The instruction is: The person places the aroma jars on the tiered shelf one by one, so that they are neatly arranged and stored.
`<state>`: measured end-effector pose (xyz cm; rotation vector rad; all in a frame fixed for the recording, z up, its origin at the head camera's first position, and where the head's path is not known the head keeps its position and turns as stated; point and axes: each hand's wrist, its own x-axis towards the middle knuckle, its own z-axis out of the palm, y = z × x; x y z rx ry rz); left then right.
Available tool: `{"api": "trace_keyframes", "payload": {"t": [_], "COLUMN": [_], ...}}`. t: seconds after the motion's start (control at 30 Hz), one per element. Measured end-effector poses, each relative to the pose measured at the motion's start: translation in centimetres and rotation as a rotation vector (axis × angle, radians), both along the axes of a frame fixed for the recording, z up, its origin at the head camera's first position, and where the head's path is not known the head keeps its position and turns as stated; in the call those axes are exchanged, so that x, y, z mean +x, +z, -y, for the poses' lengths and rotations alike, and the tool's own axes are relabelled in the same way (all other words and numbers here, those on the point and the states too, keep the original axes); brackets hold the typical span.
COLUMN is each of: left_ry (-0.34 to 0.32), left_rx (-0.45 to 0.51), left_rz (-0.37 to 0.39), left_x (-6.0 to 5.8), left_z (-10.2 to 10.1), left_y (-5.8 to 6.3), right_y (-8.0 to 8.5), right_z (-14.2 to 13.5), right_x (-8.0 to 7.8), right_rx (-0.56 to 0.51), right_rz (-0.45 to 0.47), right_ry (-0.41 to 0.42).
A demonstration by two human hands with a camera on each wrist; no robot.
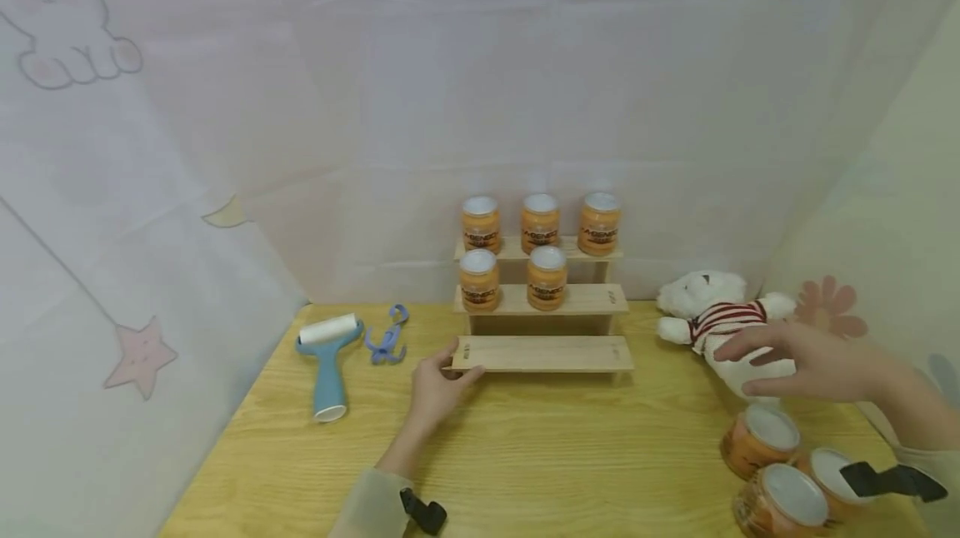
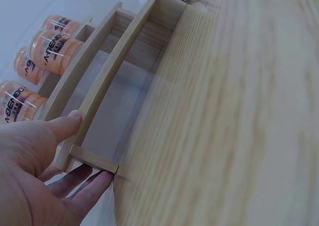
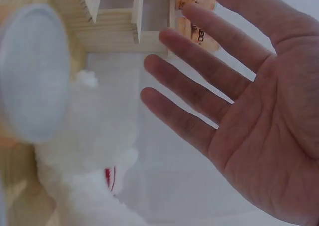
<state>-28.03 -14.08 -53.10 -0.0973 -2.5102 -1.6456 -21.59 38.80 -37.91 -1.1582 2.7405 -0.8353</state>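
A three-step wooden display stand (image 1: 543, 353) stands at the back of the table. My left hand (image 1: 435, 392) grips the left end of its lowest step, thumb at the front edge and fingers round the side support (image 2: 94, 159). Three orange jars (image 1: 540, 223) with pale lids line the top step, and two more jars (image 1: 547, 278) sit on the middle one, left and centre. At the right, my right hand (image 1: 813, 361) hovers with fingers spread and holds nothing. Below it, three similar jars (image 1: 795, 495) are grouped on the table.
A white plush bear (image 1: 723, 317) in a red-striped top lies at the back right, partly behind my right hand. To the left are a blue-handled lint roller (image 1: 328, 371) and a purple hook (image 1: 386, 342). Printed cloth (image 1: 450, 88) hangs behind the table.
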Motion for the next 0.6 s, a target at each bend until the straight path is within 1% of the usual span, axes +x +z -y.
{"api": "trace_keyframes", "payload": {"t": [0.1, 0.13, 0.27, 0.3, 0.4, 0.5, 0.6], "left_ry": [0.0, 0.0, 0.011, 0.015, 0.024, 0.02, 0.015], "left_rx": [0.009, 0.012, 0.013, 0.008, -0.002, -0.004, -0.003], "left_rz": [0.005, 0.01, 0.021, 0.026, 0.031, 0.026, 0.016], "left_x": [0.0, 0.0, 0.0, 0.0, 0.0, 0.1, 0.2], "left_z": [-0.1, -0.1, -0.2, -0.2, -0.2, -0.2, -0.1], "left_y": [0.0, 0.0, 0.1, 0.1, 0.2, 0.2, 0.0], "right_y": [-0.9, -1.3, -2.4, -2.7, -3.2, -3.6, -3.9], "right_z": [-1.2, -1.6, -2.4, -2.4, -2.5, -2.5, -2.6], "right_x": [0.9, 1.2, 2.0, 2.1, 2.4, 2.7, 2.8], "right_rx": [0.0, -0.005, -0.048, -0.047, -0.029, 0.018, 0.025], "right_rz": [0.069, 0.084, 0.198, 0.21, 0.227, 0.181, 0.189], "right_ry": [-0.018, -0.015, 0.009, 0.012, 0.016, 0.004, 0.008]}}
